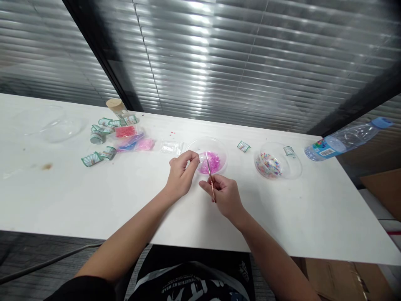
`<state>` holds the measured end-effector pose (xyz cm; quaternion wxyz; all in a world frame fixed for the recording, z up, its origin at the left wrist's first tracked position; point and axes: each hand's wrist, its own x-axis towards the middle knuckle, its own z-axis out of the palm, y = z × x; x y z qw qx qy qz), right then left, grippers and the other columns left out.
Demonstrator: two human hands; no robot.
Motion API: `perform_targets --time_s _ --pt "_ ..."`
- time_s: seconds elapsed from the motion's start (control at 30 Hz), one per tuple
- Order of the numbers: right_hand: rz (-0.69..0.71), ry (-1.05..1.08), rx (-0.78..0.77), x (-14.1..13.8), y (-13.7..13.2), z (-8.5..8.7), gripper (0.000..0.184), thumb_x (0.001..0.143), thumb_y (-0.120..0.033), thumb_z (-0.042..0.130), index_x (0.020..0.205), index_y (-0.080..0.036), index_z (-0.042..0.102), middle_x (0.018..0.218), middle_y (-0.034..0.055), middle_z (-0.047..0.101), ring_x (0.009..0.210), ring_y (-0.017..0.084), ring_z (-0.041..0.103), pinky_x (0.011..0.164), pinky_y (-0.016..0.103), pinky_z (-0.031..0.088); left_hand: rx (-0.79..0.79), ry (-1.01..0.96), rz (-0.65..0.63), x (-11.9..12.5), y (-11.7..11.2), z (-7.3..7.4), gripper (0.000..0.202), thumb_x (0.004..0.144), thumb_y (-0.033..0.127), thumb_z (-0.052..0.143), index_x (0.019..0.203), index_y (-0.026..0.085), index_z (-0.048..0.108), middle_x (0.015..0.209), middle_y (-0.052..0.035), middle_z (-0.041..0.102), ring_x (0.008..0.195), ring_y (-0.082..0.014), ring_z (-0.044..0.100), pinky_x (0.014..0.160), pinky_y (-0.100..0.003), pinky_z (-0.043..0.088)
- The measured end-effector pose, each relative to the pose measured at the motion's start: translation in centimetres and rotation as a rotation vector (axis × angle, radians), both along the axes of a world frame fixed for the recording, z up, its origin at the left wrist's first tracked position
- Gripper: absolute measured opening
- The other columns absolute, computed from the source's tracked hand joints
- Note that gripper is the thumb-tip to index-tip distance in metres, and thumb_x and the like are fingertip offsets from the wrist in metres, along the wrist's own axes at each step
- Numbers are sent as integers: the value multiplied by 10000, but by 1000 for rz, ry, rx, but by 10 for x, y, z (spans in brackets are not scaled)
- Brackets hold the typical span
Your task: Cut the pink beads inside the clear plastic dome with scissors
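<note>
My right hand (224,194) is closed on a pair of slim scissors (212,186) with copper-coloured handles, seen nearly edge-on. Their silvery blades point away from me, over the near part of a clear round bowl (216,142). Bright pink-purple small pieces (213,162), perhaps beads, lie in that bowl. Just left of the blades, my left hand (182,173) is raised at the bowl's near-left rim, thumb and forefinger pinched together. Whatever is between those fingertips is too small to make out.
Right of the bowl are a small green-and-white packet (243,146), a clear container of multicoloured beads (269,165) and a tilted plastic bottle (341,142). To the left lie bags of coloured beads (125,131), several green-white packets (92,159), a cork-topped jar (116,106) and clear plastic dishes (61,127).
</note>
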<state>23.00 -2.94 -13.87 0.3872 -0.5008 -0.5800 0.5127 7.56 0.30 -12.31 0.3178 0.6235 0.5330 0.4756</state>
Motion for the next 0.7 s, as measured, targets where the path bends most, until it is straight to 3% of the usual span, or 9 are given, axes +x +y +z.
perform_targets --time_s 0.37,0.7 --pt "-198 137 -14 14 16 3 487 770 -569 693 598 -190 440 420 -69 376 417 67 312 421 218 269 69 -116 -67 -3 1 -4 241 878 224 363 639 200 383 620 -6 372 616 -147 367 582 -293 325" --pt "-367 214 -8 26 31 -6 439 794 -578 671 700 -175 524 449 -67 446 380 54 307 387 212 238 124 -103 -124 -8 5 -6 372 956 354 362 624 192 409 610 -8 406 606 -138 387 586 -298 335"
